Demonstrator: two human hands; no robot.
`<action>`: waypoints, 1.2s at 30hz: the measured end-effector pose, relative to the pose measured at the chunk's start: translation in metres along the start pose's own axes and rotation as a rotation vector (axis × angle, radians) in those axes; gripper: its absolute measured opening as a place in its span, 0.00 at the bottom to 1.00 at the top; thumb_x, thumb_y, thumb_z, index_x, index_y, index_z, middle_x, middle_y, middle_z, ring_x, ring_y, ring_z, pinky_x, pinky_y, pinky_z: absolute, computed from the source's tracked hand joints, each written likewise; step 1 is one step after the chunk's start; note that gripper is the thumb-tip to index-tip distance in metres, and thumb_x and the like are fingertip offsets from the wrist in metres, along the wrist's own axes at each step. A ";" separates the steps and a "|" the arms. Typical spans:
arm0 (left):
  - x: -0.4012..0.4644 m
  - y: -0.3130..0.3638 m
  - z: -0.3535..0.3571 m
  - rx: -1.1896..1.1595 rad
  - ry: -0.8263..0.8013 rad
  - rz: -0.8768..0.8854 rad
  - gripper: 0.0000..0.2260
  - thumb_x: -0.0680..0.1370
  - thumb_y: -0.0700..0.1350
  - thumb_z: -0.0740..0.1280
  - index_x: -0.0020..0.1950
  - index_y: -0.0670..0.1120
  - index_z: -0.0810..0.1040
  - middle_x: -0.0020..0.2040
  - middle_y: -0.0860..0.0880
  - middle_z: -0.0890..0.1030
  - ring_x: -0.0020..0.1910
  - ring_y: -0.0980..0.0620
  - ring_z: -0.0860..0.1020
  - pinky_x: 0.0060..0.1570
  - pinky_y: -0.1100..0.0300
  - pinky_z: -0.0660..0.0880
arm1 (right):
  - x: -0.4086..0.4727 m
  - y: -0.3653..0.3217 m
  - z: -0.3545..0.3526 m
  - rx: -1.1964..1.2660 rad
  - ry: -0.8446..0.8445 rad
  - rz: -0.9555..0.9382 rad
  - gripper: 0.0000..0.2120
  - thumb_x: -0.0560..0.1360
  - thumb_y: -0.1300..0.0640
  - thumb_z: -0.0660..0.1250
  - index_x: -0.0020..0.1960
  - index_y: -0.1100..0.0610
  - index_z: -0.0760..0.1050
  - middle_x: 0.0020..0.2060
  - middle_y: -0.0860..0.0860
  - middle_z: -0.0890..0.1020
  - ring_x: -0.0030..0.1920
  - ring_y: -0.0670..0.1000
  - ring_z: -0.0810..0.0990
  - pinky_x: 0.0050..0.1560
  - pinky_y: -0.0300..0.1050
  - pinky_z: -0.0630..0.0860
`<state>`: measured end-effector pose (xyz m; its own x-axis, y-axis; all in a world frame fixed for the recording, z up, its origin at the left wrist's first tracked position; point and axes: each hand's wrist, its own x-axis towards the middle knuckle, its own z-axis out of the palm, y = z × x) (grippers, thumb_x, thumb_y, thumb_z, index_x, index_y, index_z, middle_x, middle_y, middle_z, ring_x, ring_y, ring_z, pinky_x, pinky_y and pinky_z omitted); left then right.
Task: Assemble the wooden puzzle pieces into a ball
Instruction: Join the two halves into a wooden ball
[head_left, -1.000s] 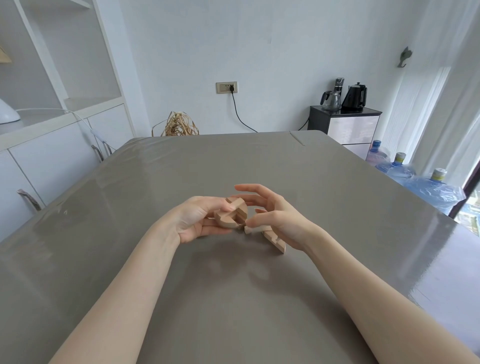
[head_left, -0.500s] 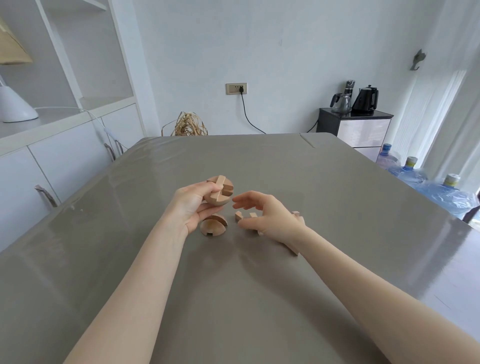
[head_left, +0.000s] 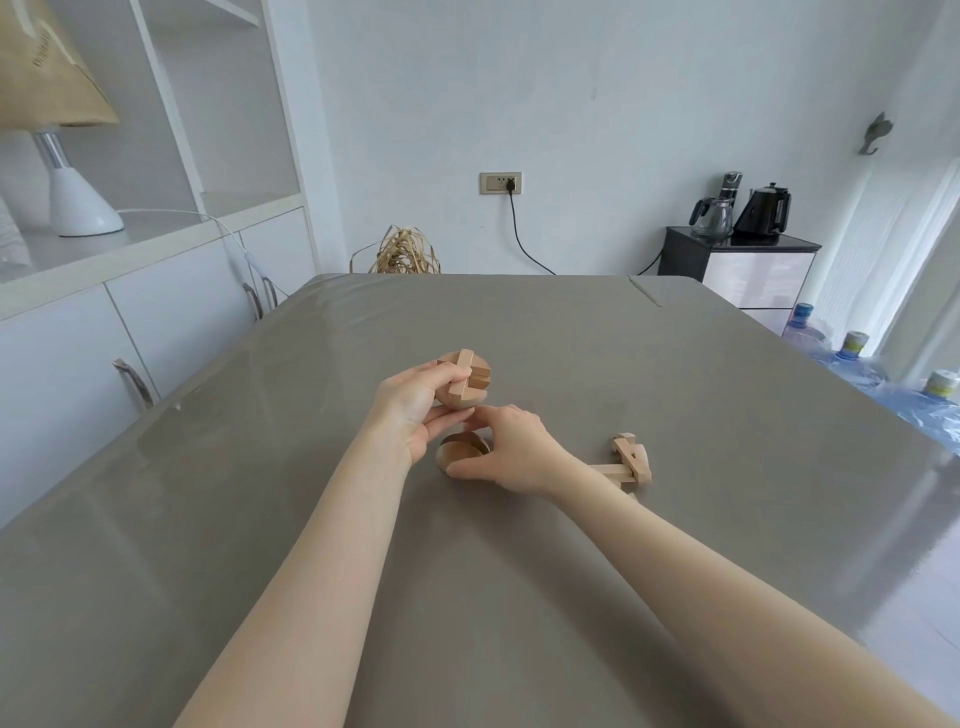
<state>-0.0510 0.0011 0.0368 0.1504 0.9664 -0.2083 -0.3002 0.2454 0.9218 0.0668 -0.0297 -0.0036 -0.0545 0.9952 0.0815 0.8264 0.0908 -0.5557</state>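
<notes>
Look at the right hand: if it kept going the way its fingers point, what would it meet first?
The right hand points left, and its fingers already touch the rounded wooden piece lying on the table. Beyond that, probably the left hand; depth is unclear.

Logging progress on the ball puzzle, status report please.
Left hand holds half-built wooden ball. Right hand grips rounded wooden piece on table. Loose notched pieces right. Nothing blocking.

partly built ball (head_left: 464, 380) held above the table (head_left: 571, 338), rounded piece (head_left: 460, 451) on the table below it, loose pieces (head_left: 629, 462) lying to the right
</notes>
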 end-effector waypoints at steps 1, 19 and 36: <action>0.000 0.000 0.000 0.000 0.001 -0.004 0.15 0.73 0.35 0.69 0.59 0.39 0.76 0.41 0.42 0.80 0.39 0.46 0.81 0.39 0.57 0.81 | 0.000 0.001 0.001 0.002 0.009 0.000 0.22 0.69 0.47 0.70 0.60 0.52 0.74 0.57 0.50 0.79 0.59 0.57 0.73 0.62 0.52 0.69; 0.007 -0.006 -0.001 -0.017 0.001 -0.008 0.09 0.74 0.34 0.68 0.52 0.41 0.75 0.42 0.41 0.80 0.39 0.45 0.81 0.44 0.54 0.80 | -0.003 0.009 0.006 -0.016 0.151 -0.034 0.17 0.69 0.47 0.70 0.55 0.53 0.74 0.47 0.48 0.78 0.52 0.51 0.68 0.50 0.42 0.61; 0.007 -0.019 0.006 0.028 -0.066 -0.080 0.15 0.73 0.35 0.69 0.60 0.39 0.77 0.44 0.43 0.81 0.40 0.47 0.82 0.40 0.55 0.82 | -0.023 0.060 -0.035 0.006 0.175 0.238 0.17 0.66 0.48 0.70 0.54 0.41 0.75 0.54 0.43 0.78 0.59 0.49 0.73 0.50 0.46 0.65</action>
<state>-0.0385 0.0029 0.0202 0.2352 0.9364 -0.2605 -0.2588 0.3186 0.9119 0.1378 -0.0485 -0.0099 0.2383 0.9671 0.0895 0.8013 -0.1437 -0.5808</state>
